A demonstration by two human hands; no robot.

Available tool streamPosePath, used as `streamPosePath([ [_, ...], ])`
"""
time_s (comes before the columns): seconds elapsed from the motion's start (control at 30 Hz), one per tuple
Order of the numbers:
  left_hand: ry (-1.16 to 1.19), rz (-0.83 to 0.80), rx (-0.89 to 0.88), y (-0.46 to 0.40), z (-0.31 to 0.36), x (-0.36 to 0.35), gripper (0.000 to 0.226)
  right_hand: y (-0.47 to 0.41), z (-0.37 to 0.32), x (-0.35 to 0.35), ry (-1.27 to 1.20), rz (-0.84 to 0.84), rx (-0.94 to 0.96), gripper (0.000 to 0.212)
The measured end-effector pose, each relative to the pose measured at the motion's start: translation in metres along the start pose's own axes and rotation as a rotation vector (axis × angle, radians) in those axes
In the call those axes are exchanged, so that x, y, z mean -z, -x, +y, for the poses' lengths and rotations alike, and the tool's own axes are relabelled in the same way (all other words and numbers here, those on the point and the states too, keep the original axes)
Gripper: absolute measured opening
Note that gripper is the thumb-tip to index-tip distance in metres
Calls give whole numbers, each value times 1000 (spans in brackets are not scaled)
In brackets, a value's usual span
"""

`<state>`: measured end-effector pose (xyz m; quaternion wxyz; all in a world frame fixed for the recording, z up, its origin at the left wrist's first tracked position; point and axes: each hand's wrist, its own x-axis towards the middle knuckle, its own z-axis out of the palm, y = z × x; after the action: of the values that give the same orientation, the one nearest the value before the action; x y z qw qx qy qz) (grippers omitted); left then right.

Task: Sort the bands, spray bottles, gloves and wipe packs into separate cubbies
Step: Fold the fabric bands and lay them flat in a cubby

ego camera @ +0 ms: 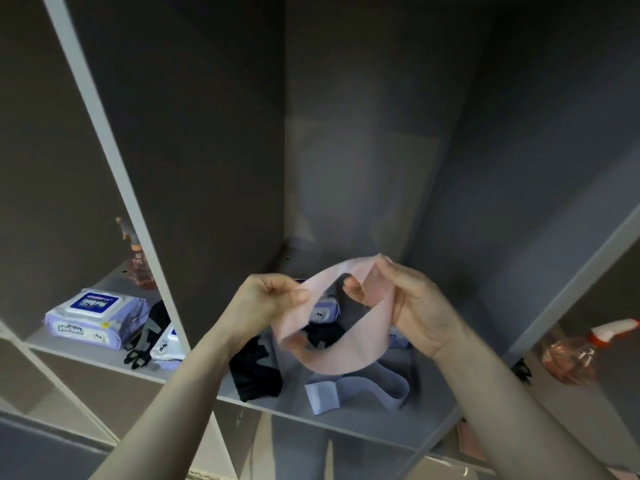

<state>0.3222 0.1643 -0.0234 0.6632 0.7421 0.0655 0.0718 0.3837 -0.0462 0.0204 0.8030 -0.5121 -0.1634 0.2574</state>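
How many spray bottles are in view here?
2. One bottle stands at the back of the left cubby, partly behind the divider; the other lies on its side in the right cubby. Others may be hidden.

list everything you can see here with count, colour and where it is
band: 1, pink, held up in front of the middle cubby
band: 1, pale lilac, on the middle cubby floor
gloves: black, count unclear, middle cubby; more in the left cubby
wipe packs: 1 purple and part of another in the left cubby, 1 partly hidden in the middle cubby
spray bottles: 1 orange-tinted upright in the left cubby, 1 lying in the right cubby
left hand: pinches the pink band
right hand: holds the pink band
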Motion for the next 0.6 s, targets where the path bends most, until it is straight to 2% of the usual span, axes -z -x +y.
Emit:
streamPosePath([
  [0.07,-42,24,-22,-1,-2,0,9,0,-6,-3,-59,-61,0,34],
  [0.13,-69,26,-59,-1,0,-3,9,0,-12,-8,-15,-77,24,37],
  [0.2,-84,74,-111,1,4,-7,20,-3,-14,-11,82,-50,57,40],
  [0.33,7,164,-236,10,27,-19,41,-6,-12,-16,228,-44,103,29],
  [0.47,81,107,-303,15,46,-31,26,-5,-6,-23,312,-80,114,30],
  [0.6,40,223,-309,10,50,-34,8,-4,-1,-25,361,-42,169,25],
])
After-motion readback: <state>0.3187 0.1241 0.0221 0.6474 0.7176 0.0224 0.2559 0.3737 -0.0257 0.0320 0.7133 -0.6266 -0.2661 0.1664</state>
